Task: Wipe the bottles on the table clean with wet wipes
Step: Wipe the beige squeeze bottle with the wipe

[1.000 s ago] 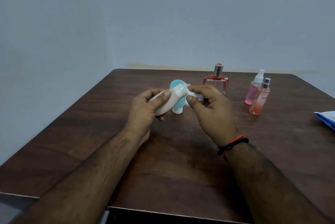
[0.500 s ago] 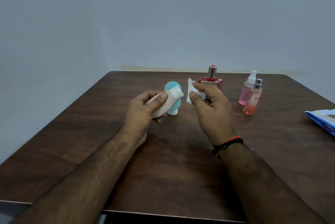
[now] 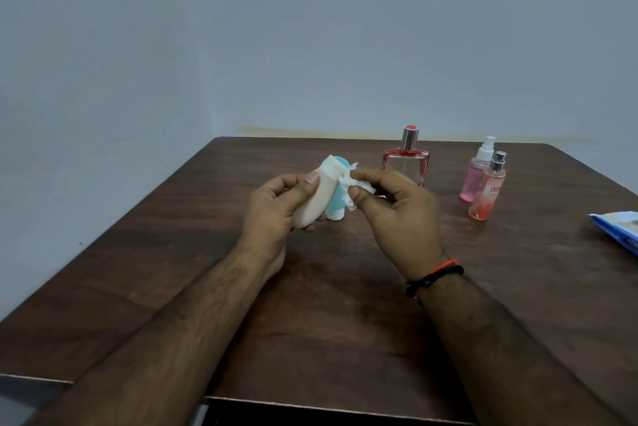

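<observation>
Holding: my left hand point(image 3: 276, 208) grips the cream bottle point(image 3: 319, 196), fingers wrapped round it, mid-table.
Wipe point(image 3: 348, 189): pinched in my right hand point(image 3: 397, 215), touching the bottle's right side.

Five bottles: cream point(image 3: 318, 196), teal point(image 3: 336, 204), red perfume point(image 3: 405, 163), two pink sprays point(image 3: 475, 173) point(image 3: 487, 192); one wipe point(image 3: 348, 189); one wipe pack point(image 3: 618, 229)

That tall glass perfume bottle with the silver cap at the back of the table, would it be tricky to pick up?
The perfume bottle looks like thick clear glass, so probably heavy for its size and breakable if dropped. Its smooth flat sides may be slippery, more so once wiped wet. It stands upright on a broad base on the table, so it seems unlikely to tip or roll.
</observation>
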The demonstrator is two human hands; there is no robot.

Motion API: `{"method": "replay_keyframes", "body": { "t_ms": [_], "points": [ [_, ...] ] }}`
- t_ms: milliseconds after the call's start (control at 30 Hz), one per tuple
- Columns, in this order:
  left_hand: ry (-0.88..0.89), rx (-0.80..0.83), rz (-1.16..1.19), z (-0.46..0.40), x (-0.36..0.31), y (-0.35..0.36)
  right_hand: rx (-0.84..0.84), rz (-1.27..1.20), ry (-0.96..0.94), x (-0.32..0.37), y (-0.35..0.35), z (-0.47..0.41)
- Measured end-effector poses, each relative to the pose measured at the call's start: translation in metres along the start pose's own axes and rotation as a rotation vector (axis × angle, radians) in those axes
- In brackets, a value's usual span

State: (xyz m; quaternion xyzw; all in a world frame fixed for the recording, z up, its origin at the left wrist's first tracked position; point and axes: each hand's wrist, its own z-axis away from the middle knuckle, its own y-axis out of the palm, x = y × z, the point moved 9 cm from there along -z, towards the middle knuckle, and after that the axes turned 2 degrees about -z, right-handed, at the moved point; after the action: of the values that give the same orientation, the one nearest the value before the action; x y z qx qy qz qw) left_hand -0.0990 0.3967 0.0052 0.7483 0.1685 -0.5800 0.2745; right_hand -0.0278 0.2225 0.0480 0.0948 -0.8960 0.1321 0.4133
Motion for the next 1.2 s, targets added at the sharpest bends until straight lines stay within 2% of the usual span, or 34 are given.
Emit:
{"method": "replay_keyframes", "body": {
  "t_ms": [233, 533, 733, 833, 1200],
  "points": [
    [-0.055, 0.148, -0.035, 0.007, 0.005, 0.016, 0.009, -0.002, -0.097, 0.006, 0.002, 0.001],
    [-0.040, -0.005, 0.077, -0.002, 0.003, -0.002, 0.275, 0.156, -0.197, 0.011, 0.030, 0.011],
    [-0.080, 0.059, 0.088, 0.000, 0.005, 0.008, 0.027, 0.072, -0.177, 0.014, 0.002, 0.002],
    [-0.103, 0.079, 0.109, 0.002, 0.005, 0.010, 0.053, 0.048, -0.156, 0.014, 0.005, 0.004],
    [-0.155, -0.023, 0.383, 0.000, 0.001, 0.000, 0.175, 0.124, -0.147, 0.009, 0.022, 0.010]
  ]
}}
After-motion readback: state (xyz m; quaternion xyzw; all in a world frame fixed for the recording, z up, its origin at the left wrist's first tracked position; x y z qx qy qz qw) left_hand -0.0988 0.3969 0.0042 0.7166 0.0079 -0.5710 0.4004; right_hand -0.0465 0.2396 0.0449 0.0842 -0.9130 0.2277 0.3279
